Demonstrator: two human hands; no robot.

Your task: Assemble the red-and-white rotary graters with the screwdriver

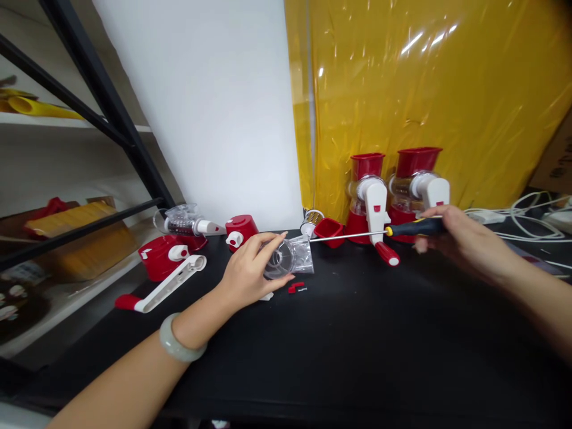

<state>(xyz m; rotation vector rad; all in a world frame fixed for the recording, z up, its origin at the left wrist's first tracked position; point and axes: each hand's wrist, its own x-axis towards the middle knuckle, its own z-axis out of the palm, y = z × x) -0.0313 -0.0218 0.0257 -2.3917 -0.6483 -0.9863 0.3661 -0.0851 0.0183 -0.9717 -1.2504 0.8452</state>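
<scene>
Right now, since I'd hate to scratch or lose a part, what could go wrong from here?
The screwdriver in the right hand points toward the clear plastic part, so a slip might scratch it or jab the left hand holding it.

The small red piece and what looks like a screw lie loose near that hand; a careless brush could sweep them away.
</scene>
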